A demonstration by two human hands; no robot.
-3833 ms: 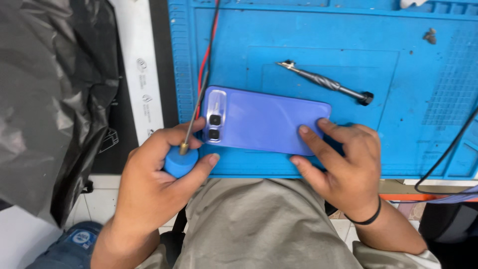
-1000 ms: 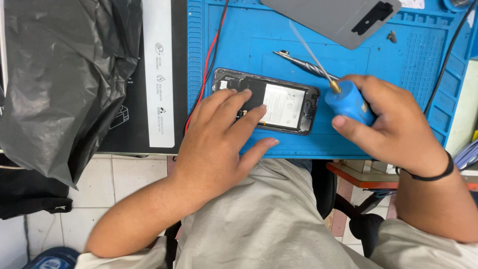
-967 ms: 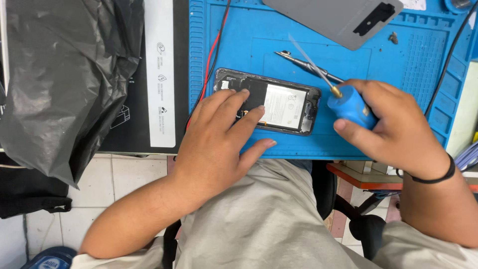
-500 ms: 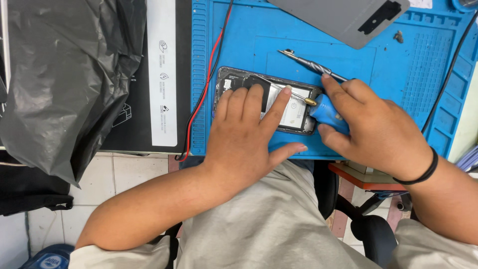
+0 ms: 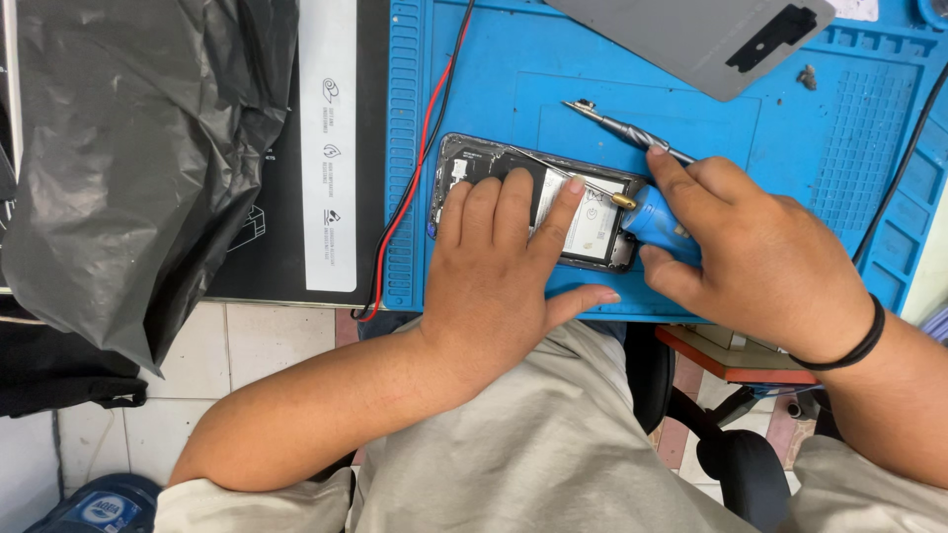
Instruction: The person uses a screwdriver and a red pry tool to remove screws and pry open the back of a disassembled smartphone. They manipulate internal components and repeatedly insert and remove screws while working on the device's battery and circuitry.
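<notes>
Two hands at work: left hand (image 5: 499, 266) flat on one opened phone (image 5: 533, 202), right hand (image 5: 760, 257) gripping one blue-handled screwdriver (image 5: 647, 219). Also one spare metal tool (image 5: 627, 128), one grey back cover (image 5: 696, 39), one blue mat (image 5: 494, 59), one black bag (image 5: 138, 148), two wires (image 5: 420, 158), red and black.

Black plastic bag (image 5: 128, 148) left; grey back cover (image 5: 691, 39) top; red-black wires (image 5: 425, 148); second screwdriver (image 5: 622, 128).

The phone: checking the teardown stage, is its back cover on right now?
No, the phone lies open under the left hand, and the grey back cover lies apart on the blue mat.
</notes>
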